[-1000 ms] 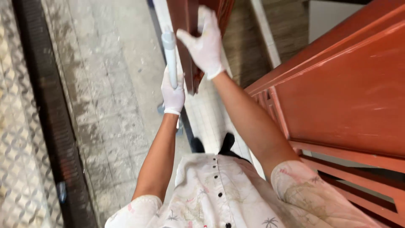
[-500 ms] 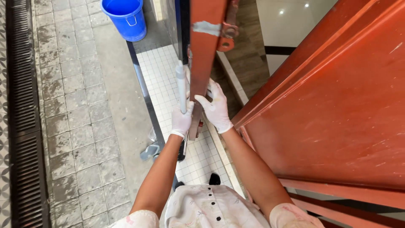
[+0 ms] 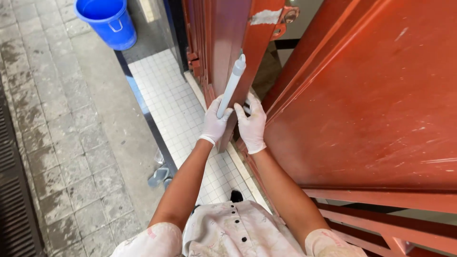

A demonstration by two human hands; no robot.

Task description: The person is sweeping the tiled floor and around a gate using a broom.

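- Your left hand, in a white glove, is closed around the lower end of a pale grey tube, fingers wrapped tight about it.
- The tube rises at a slant from your fist, its rounded tip resting against the edge of the red-brown door leaf.
- Your right hand, also gloved in white, lies just beside the left, fingers loosely spread and pressed against the lower edge of the same leaf; whether it grips anything you cannot tell from this angle.
- The two hands sit close together, nearly touching, with the tube between them and the door.
- A large red panel, scuffed with pale marks, fills the right side of the view, with red rails below it.
- A strip of grey tape sits high on the door near a metal latch.
- Under your arms runs a floor of small white tiles, bordered by a dark strip.
- To the left lies rough grey paving, damp in patches, with a dark grating along the far edge.
- A blue bucket stands at the top left, well apart from your hands.
- A pale sandal rests at the edge of the paving, near your left elbow.
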